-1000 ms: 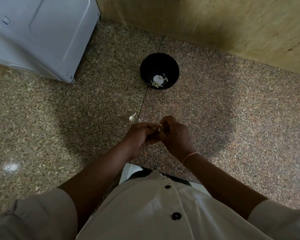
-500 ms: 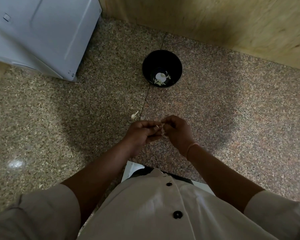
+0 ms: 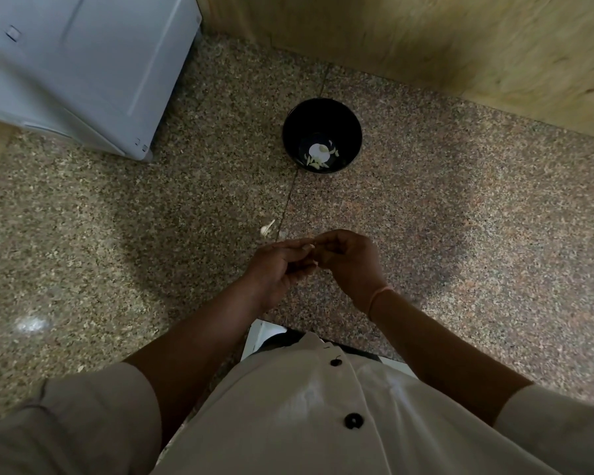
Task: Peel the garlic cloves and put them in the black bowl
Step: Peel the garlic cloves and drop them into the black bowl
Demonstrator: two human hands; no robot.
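Observation:
My left hand (image 3: 278,269) and my right hand (image 3: 348,262) meet fingertip to fingertip above the speckled stone counter. Between them they pinch a small garlic clove (image 3: 310,247), mostly hidden by the fingers. The black bowl (image 3: 323,113) stands farther back, past the hands, with several pale peeled cloves (image 3: 318,156) at its bottom. A small garlic piece with a stalk (image 3: 266,228) lies on the counter just left of my left fingertips.
A white appliance (image 3: 83,70) fills the back left corner. A wooden wall (image 3: 426,39) runs along the back. The counter's front edge is at my shirt (image 3: 306,406).
The hands have stayed together at the clove, with the fingers shifting slightly. The view has tilted a little, so the bowl sits lower in the frame.

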